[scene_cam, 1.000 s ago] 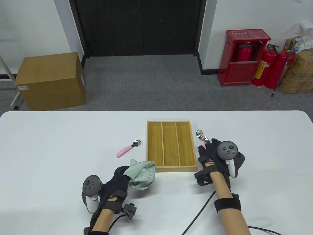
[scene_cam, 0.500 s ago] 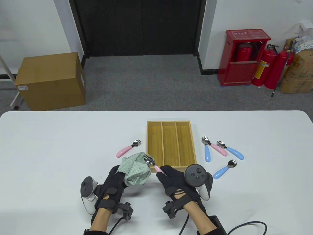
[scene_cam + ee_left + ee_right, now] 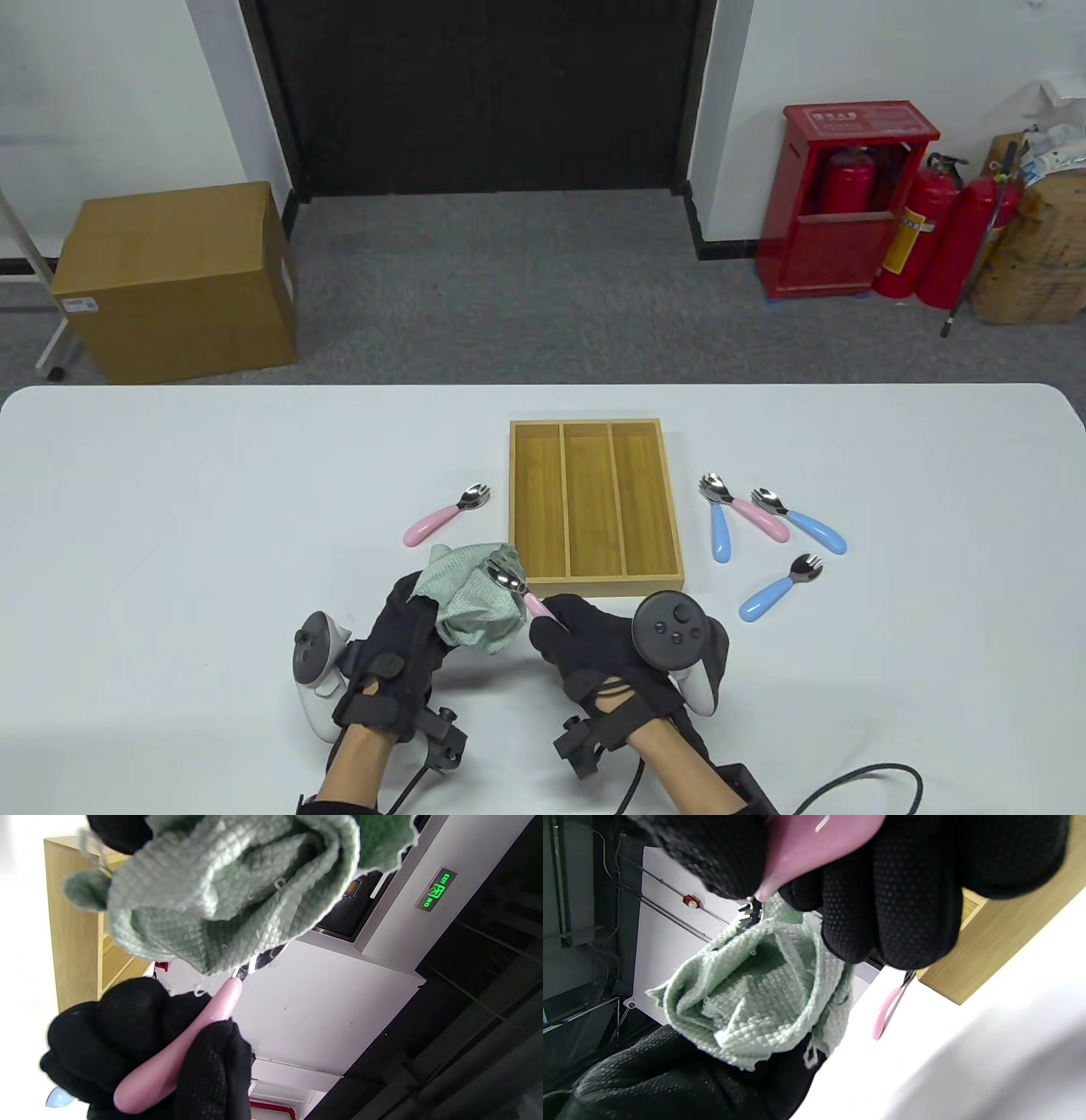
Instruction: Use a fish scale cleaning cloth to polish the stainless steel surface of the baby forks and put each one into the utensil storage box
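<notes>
My left hand (image 3: 405, 632) holds a bunched pale-green cleaning cloth (image 3: 472, 598) (image 3: 229, 895) (image 3: 755, 993) above the table's near edge. My right hand (image 3: 594, 641) pinches the pink handle of a baby fork (image 3: 519, 590) (image 3: 178, 1052) (image 3: 814, 844), whose steel head lies against the cloth. The wooden utensil box (image 3: 596, 508), with three bare compartments, stands just beyond both hands. Another pink fork (image 3: 445, 514) lies left of the box. To the right of the box lie one more pink fork (image 3: 759, 518) and three blue-handled forks (image 3: 719, 518) (image 3: 802, 519) (image 3: 776, 587).
The white table (image 3: 170, 526) spreads wide to both sides. Cables (image 3: 857, 777) trail from my wrists at the near edge. Beyond the table are a cardboard box (image 3: 174, 280) and a red extinguisher cabinet (image 3: 848, 199) on the floor.
My right hand lifted a pink fork from the group right of the box and carried it left to the cloth. Now the fork head sits deeper against the cloth.
</notes>
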Available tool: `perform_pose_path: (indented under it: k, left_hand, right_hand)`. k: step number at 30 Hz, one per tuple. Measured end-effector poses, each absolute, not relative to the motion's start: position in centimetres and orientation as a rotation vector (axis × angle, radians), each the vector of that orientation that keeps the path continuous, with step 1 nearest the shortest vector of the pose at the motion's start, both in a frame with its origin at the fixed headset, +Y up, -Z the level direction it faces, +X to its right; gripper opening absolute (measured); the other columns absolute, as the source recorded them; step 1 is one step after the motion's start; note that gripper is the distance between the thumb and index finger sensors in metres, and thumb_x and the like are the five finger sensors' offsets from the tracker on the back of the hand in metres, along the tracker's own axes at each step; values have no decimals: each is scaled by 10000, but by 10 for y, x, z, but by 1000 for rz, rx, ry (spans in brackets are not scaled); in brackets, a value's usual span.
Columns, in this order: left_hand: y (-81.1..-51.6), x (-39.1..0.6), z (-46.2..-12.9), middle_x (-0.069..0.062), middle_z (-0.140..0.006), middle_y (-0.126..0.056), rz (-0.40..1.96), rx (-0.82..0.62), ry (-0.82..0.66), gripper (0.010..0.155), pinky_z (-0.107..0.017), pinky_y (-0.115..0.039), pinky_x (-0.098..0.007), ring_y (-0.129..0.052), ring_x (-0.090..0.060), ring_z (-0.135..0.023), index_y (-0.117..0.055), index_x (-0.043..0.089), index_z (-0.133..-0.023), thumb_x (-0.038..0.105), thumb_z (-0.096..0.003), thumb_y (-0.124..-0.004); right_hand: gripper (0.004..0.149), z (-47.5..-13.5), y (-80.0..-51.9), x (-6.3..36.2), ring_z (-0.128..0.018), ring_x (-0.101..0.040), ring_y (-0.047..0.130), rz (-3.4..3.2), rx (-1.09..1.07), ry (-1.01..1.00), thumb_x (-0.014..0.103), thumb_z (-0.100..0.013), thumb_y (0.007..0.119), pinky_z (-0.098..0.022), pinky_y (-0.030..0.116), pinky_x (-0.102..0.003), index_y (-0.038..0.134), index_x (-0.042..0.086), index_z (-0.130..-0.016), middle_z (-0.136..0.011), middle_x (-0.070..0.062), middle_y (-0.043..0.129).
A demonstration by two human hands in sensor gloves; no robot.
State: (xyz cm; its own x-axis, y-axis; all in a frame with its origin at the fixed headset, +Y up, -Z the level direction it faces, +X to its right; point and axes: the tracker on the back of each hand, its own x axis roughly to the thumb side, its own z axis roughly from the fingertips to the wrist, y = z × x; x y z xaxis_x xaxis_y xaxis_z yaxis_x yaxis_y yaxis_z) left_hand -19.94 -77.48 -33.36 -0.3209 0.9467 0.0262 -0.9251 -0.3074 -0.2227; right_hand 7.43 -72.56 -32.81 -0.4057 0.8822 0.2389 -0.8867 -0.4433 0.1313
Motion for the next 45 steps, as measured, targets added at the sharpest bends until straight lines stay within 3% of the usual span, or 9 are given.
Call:
perform_pose_path:
  k: [6,11,14,18,23,33,40,45]
  left_hand:
    - [-772,-187,-331,-10,-1129,-629,1923,-183,-308,467,-720,-623,-604,-753,-311,-1047,-503,294,-1026,447,-596,-599]
    - [-769,-177,-329,-22,-1131,-592,1834,-176,-325,729,-728,-648,-556,-789,-274,-1019,-236,303,-1122,482,-594,-706]
    - [-771,-169,-327,-9,-1114,-617,1822,-216,-314,796,-717,-654,-552,-819,-249,-991,-236,241,-1121,491,-573,-757]
    - [-775,-167,-328,1,-1076,-699,1873,-320,-261,703,-705,-660,-556,-877,-233,-955,-402,222,-1100,443,-558,-792]
    - [-771,-175,-330,69,-925,-905,1778,-227,-223,555,-664,-755,-484,-1005,-150,-839,-654,258,-1004,406,-499,-832]
    - [-753,-190,-331,48,-787,-994,1548,5,-171,482,-615,-801,-464,-1082,-142,-646,-765,286,-918,411,-461,-857]
    - [-752,-203,-333,28,-760,-998,1475,98,-117,466,-611,-801,-463,-1079,-152,-586,-772,293,-900,423,-461,-859]
    - [-741,-201,-333,-11,-746,-986,1295,125,-244,461,-617,-743,-541,-1043,-240,-573,-792,268,-882,344,-438,-886]
  right_hand:
    - [440,-324,-731,61,-384,-352,1022,1974,418,90,391,-424,794,-325,800,-574,864,98,-745,-562,-188,1022]
    - [450,-323,-737,48,-346,-342,1010,1903,496,187,386,-425,782,-319,798,-572,859,79,-745,-526,-186,1018]
    - [451,-319,-737,44,-335,-336,1010,1917,512,174,384,-422,781,-317,798,-572,858,75,-742,-518,-185,1018]
    - [451,-321,-736,44,-327,-340,1000,1927,521,160,381,-420,782,-316,793,-574,861,68,-735,-508,-187,1015]
    - [444,-320,-738,42,-343,-346,993,1935,544,183,383,-422,783,-328,784,-578,861,84,-740,-525,-189,1009]
    - [444,-323,-735,40,-398,-374,959,2003,550,129,370,-418,800,-369,747,-601,843,101,-769,-581,-205,978]
    - [496,-329,-732,42,-463,-396,934,1992,551,151,282,-386,834,-407,722,-615,786,86,-839,-669,-230,934]
    - [487,-335,-726,55,-491,-417,912,2086,558,63,253,-364,857,-425,701,-634,818,103,-825,-695,-231,927]
